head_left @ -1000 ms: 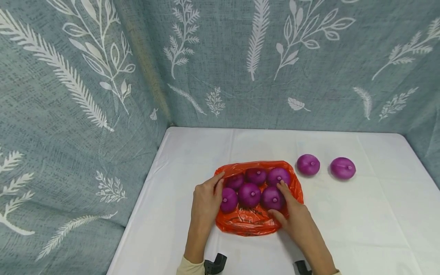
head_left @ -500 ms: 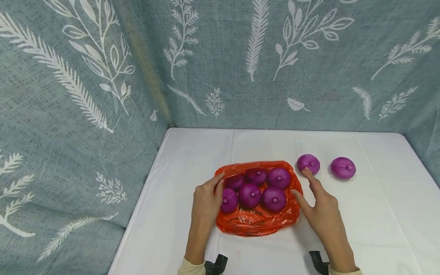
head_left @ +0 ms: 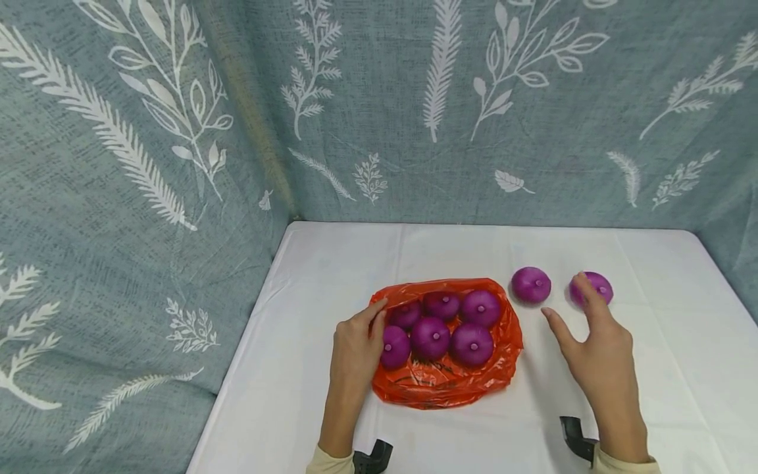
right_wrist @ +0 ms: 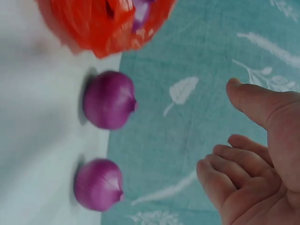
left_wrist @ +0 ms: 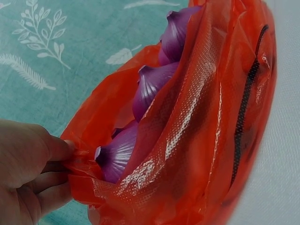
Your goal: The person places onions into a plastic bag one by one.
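Note:
An orange-red plastic bag lies on the table with its mouth spread, and several purple onions sit inside it. My left hand pinches the bag's left rim; in the left wrist view its thumb and fingers are on the gathered plastic. To the bag's right lie two loose onions, a nearer one and a farther one. My right hand is held above the table with thumb and fingers apart, holding nothing. Its index finger overlaps the farther onion in the head view, while the right wrist view shows a gap.
A white cloth covers the table. Blue-green curtains with white leaf prints hang behind it and on the left. Each wrist carries a black mount.
My right hand has left the onions at the bag's right side and moved rightward, past the nearer loose onion to the farther one. My left hand has stayed on the rim.

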{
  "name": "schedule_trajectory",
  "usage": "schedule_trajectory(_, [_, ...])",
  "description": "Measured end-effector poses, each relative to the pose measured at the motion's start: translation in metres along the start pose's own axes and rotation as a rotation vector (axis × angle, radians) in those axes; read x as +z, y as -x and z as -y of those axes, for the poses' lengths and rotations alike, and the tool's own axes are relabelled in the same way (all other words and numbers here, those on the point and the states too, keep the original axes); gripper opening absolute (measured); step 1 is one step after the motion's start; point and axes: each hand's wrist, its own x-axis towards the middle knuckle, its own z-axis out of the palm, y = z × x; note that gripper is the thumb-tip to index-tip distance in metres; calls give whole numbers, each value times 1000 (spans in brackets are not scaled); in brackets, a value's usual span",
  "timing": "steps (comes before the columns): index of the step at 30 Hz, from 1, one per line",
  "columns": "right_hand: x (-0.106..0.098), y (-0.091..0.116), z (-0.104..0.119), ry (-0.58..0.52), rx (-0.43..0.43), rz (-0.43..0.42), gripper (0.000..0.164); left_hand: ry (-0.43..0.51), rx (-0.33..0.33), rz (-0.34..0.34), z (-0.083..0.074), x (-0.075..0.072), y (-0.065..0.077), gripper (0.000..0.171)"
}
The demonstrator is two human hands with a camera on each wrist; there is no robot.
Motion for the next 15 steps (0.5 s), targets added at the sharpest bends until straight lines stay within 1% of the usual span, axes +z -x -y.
schedule_trajectory(4, [-8,-7,-7,-4,27,-42,81,-5,-11,3,0,-1,0,29])
schedule_trajectory(6, [-11,-10,-10,-4,58,-56,81,-6,-10,3,0,-1,0,29])
schedule_trajectory(11, [-21,-19,-19,8,147,-59,81,-4,-1,0,0,0,-1,28])
schedule_trajectory(15, [-30,-26,-27,12,193,-65,81,-8,-3,2,0,0,-1,28])
